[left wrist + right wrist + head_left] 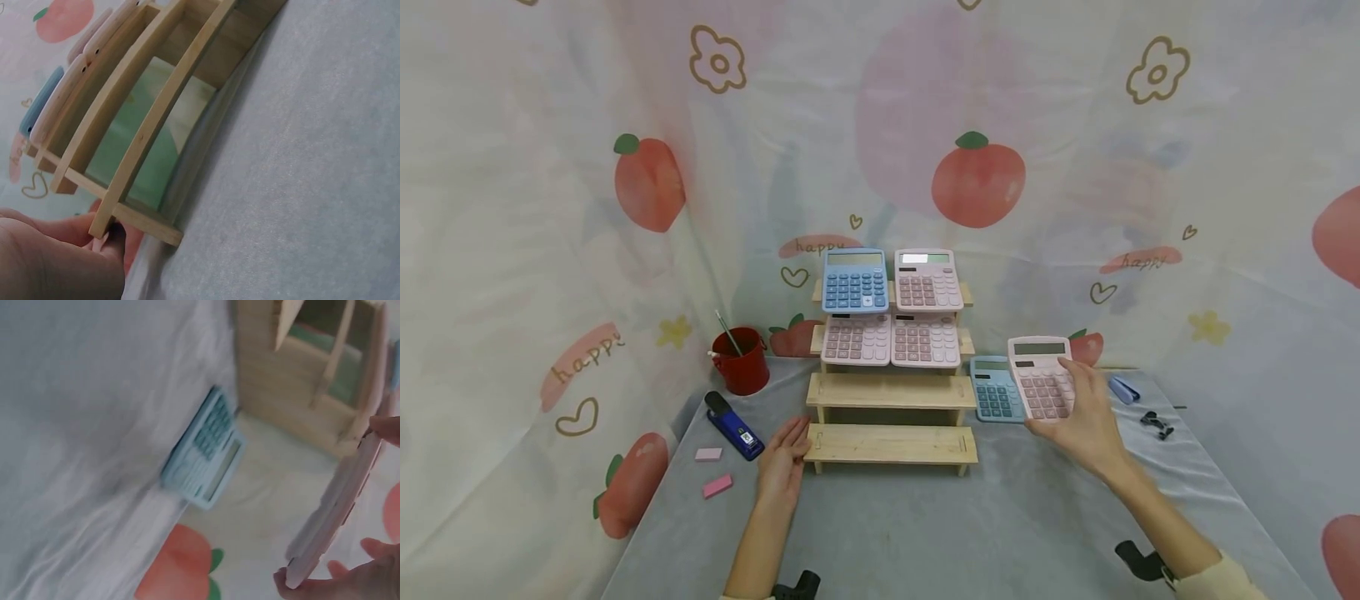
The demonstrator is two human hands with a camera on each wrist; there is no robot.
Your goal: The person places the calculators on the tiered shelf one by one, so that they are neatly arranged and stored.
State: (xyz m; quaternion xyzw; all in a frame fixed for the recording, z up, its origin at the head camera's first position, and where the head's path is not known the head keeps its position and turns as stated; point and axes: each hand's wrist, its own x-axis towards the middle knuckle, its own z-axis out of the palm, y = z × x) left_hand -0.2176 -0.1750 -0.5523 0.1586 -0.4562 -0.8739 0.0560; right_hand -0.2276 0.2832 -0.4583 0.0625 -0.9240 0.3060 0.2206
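My right hand (1088, 421) grips a pink calculator (1037, 382) by its edges, tilted and raised off the table. In the right wrist view, the pink calculator (334, 515) appears edge-on between thumb and fingers. Below it a light blue calculator (996, 396) lies on the cloth, beside the stand. My left hand (782, 467) holds the left end of the lowest board of a stepped wooden stand (891, 446); thumb and fingers pinch that board end (103, 222) in the left wrist view. On the top step sit a blue calculator (855, 281) and a pink one (927, 281). Two more pink calculators (856, 340) fill the step beneath.
To the left are a red bucket (745, 367) holding a pen, a dark blue stapler (735, 425) and two pink erasers (717, 486). At the right lie a small blue object (1123, 390) and black clips (1156, 425). A printed curtain (820, 125) hangs behind the grey cloth-covered table (895, 533).
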